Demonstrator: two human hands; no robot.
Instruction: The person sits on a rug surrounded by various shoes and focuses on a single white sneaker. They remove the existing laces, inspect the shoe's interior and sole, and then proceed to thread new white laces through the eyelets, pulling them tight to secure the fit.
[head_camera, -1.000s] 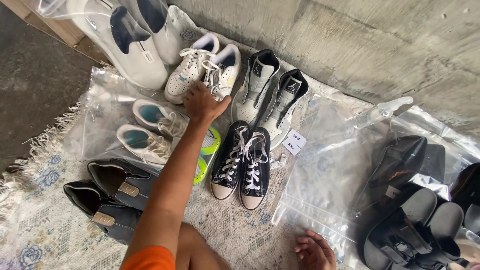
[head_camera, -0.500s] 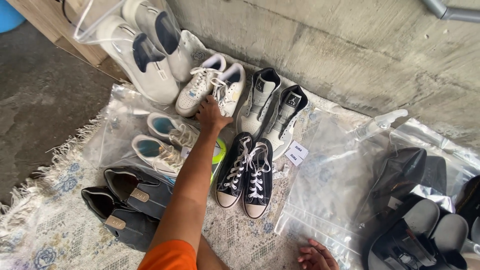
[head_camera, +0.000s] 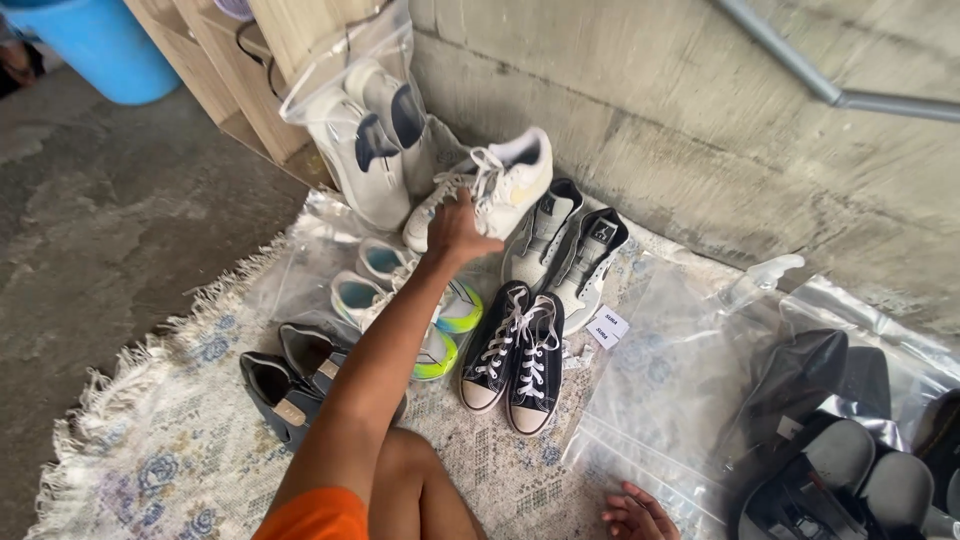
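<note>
My left hand (head_camera: 455, 232) reaches forward and grips a pair of white lace-up sneakers (head_camera: 512, 178), which are lifted and tilted near the concrete wall. My right hand (head_camera: 636, 516) rests low at the frame's bottom edge, fingers spread, holding nothing, next to a clear plastic bag (head_camera: 660, 400). Just right of the white pair stand grey-and-black high-tops (head_camera: 566, 250). Black canvas sneakers with white laces (head_camera: 512, 355) lie in front of those. Pale shoes with neon green soles (head_camera: 400, 300) sit under my forearm.
A patterned fringed rug (head_camera: 170, 440) covers the floor. Dark loafers (head_camera: 290, 385) lie at its left. A bagged pair of white shoes (head_camera: 365, 130) leans against a wooden shelf (head_camera: 250, 70). Black sandals in bags (head_camera: 830, 450) fill the right. A blue bin (head_camera: 100, 45) stands far left.
My left hand has closed on the white sneakers and raised them off the plastic. The view has tilted up towards the wall and shelf.
</note>
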